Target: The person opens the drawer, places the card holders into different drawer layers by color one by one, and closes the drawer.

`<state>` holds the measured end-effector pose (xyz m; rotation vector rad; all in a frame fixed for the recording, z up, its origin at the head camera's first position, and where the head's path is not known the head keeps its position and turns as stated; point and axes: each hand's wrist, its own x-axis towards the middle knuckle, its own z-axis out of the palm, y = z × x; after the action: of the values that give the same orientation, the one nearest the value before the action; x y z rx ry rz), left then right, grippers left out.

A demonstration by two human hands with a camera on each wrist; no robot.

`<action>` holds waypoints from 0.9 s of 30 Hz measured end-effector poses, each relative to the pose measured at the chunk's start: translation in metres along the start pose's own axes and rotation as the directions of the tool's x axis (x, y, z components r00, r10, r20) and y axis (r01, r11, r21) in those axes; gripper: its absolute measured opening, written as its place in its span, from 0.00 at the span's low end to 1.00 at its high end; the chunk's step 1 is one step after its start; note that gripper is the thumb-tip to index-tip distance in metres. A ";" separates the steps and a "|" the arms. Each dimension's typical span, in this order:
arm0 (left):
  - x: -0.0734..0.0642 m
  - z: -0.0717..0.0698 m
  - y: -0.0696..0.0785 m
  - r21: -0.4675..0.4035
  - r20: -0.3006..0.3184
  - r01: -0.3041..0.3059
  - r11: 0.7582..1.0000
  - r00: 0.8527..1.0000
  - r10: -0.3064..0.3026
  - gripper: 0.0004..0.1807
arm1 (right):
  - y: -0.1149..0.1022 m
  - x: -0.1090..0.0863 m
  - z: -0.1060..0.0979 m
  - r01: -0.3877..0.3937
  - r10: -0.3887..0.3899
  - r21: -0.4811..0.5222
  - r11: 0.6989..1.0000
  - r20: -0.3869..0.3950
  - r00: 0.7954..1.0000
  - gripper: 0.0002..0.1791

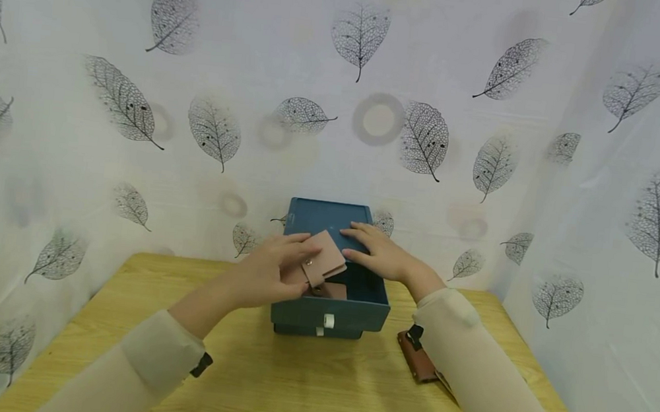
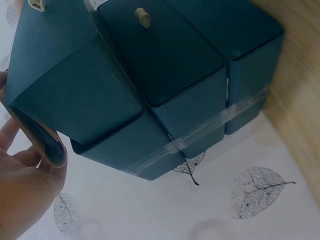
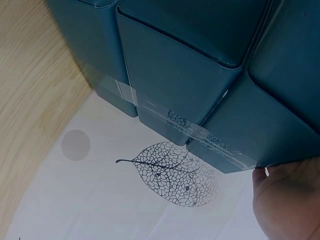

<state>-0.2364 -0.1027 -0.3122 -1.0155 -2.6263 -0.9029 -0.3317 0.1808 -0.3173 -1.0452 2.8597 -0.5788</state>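
Note:
In the head view my left hand grips a small pink snap wallet by its left side, over the open top drawer of a dark blue drawer box. The left wrist view shows the wallet's rounded edge by the drawer, with the fingers behind it. Another flat pink piece lies inside the drawer; its kind is unclear. My right hand rests on the top of the box, fingers spread. From the right wrist, that hand appears against the box's upper edge.
A reddish-brown wallet lies on the wooden table, partly covered by the right sleeve. Below the open drawer, the lower drawers are closed. Clear tape runs along the box's side. A leaf-printed curtain hangs behind.

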 end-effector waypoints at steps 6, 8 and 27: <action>0.002 0.003 0.000 -0.019 0.011 -0.003 1.000 1.000 0.003 0.36 | 0.001 0.000 0.000 0.010 -0.010 -0.012 1.000 -0.007 1.000 0.42; 0.003 0.004 0.001 -0.025 0.020 0.002 1.000 1.000 -0.001 0.36 | 0.001 0.000 0.000 0.011 -0.011 -0.013 1.000 -0.009 1.000 0.43; 0.008 0.012 0.002 -0.071 0.048 -0.088 0.994 0.995 0.091 0.30 | 0.001 0.000 0.001 0.012 -0.012 -0.004 1.000 -0.007 1.000 0.41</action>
<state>-0.2404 -0.0905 -0.3179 -1.1783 -2.5834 -0.9658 -0.3320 0.1813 -0.3184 -1.0641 2.8634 -0.5794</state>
